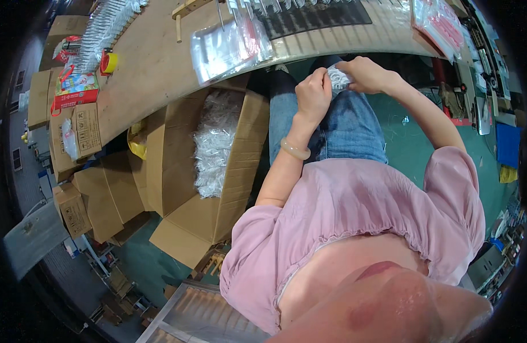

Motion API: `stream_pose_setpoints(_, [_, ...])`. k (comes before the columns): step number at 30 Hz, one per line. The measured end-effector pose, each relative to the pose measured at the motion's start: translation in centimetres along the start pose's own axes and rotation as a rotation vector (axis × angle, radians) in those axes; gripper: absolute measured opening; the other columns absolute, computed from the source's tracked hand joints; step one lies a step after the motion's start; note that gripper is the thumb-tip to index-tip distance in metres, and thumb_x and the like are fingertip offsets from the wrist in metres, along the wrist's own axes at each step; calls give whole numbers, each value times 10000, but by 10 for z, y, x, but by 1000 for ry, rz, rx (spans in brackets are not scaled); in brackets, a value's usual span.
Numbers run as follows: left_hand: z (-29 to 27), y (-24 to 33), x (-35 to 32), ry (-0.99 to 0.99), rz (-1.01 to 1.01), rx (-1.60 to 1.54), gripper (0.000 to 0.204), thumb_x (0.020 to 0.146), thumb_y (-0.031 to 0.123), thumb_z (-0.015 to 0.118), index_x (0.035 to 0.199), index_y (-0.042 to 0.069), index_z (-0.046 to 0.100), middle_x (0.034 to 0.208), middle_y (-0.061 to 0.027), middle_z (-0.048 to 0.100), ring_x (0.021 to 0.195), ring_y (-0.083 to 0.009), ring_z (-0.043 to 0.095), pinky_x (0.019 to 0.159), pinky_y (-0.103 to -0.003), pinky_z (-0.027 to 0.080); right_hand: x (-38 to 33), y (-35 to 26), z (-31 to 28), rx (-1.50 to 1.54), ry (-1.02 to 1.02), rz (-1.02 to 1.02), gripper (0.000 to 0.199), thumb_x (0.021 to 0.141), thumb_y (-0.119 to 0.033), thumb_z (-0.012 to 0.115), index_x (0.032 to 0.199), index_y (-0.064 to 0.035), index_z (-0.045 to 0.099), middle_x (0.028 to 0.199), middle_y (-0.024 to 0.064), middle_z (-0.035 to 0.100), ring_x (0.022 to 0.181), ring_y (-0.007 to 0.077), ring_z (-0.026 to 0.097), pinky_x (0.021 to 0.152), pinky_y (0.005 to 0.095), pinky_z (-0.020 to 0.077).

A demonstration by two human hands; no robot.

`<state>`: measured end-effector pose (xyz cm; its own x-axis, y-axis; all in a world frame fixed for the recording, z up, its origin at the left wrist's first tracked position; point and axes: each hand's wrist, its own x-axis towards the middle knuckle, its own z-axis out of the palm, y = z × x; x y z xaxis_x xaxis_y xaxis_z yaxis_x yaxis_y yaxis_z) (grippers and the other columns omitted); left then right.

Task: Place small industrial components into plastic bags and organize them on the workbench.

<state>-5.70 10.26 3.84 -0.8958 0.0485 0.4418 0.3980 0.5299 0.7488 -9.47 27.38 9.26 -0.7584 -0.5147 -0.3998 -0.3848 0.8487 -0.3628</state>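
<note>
Above my lap, just below the table edge, both hands are at a small whitish bundle (338, 79) that looks wrapped in clear plastic. My left hand (313, 94) is closed at its left side, fingers curled in. On the other side, the fingers of my right hand (367, 75) bend over its upper right edge and grip it. What exactly is inside the bundle is too small to make out. Left of my legs stands an open cardboard box (240, 154), holding a heap of clear plastic packets (211, 148).
On the table (143, 74) lie clear plastic bags (223, 54), a dark mat (315, 22) and a row of metal pieces (106, 34). A yellow tape roll (109, 62) sits near a red printed box (76, 88). More plastic bags (438, 28) lie at the far right.
</note>
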Motion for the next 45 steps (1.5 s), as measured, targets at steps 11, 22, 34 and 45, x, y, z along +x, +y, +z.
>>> stream_pose_setpoints(11, [-15,-13,7,-87,47,-15,78,834,77,618,886,37,661,767,-158,656,662,-303,648,577,-348,498,-6,8,-1,-309,298,-416,282,685,-68,662,957,-3,619,917,123,568,953,286,562,790,376,483])
stream_pose_setpoints(22, [-52,-46,-5,-644,400,16,152,764,84,689,915,103,681,773,-71,594,706,-272,598,613,-326,499,14,22,18,-495,302,-777,148,747,-154,589,821,-34,543,882,81,517,901,242,517,775,343,470])
stream_pose_setpoints(34, [-88,-46,-1,-199,234,17,226,741,88,735,963,104,700,829,-84,677,717,-239,645,628,-305,519,1,9,14,637,337,-339,141,811,-27,646,949,-20,613,831,52,604,771,167,584,699,290,485])
stream_pose_setpoints(45, [-126,-45,7,-295,72,305,73,761,117,712,825,81,707,784,-89,676,740,-241,650,667,-315,518,27,-15,41,862,404,-228,48,807,-43,682,829,-11,654,844,16,556,742,79,552,659,231,451])
